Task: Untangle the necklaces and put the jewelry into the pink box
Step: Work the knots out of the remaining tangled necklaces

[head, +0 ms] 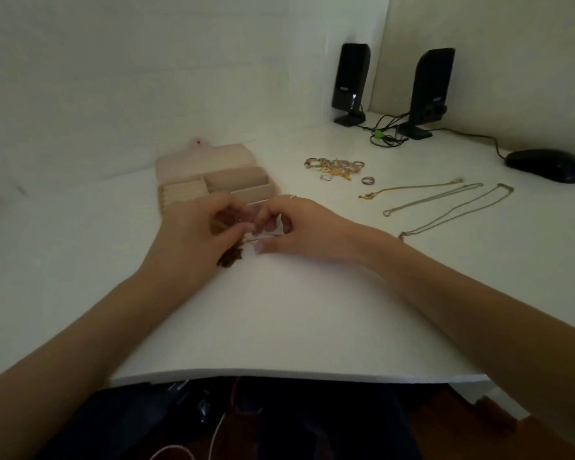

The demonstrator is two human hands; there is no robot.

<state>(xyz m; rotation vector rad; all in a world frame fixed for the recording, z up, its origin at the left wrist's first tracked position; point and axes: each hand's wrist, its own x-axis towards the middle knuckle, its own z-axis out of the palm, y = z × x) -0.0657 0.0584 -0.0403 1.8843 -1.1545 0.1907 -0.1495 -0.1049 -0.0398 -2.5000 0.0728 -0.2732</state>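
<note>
The open pink box (213,180) stands on the white table, lid folded back, its compartments showing. Just in front of it my left hand (193,234) and my right hand (299,227) meet, and both pinch a thin tangled chain (256,240) between the fingertips. A dark reddish pendant or bead cluster (230,258) hangs from the chain under my left hand. Three untangled necklaces lie stretched out to the right: a gold one (412,187), a silver one (432,200) and a longer one (458,210). A heap of coloured rings (336,166) lies behind them.
Two black speakers (351,81) (432,91) with cables stand at the back right. A black mouse (545,165) lies at the far right. The table's front edge (279,375) runs close to my body.
</note>
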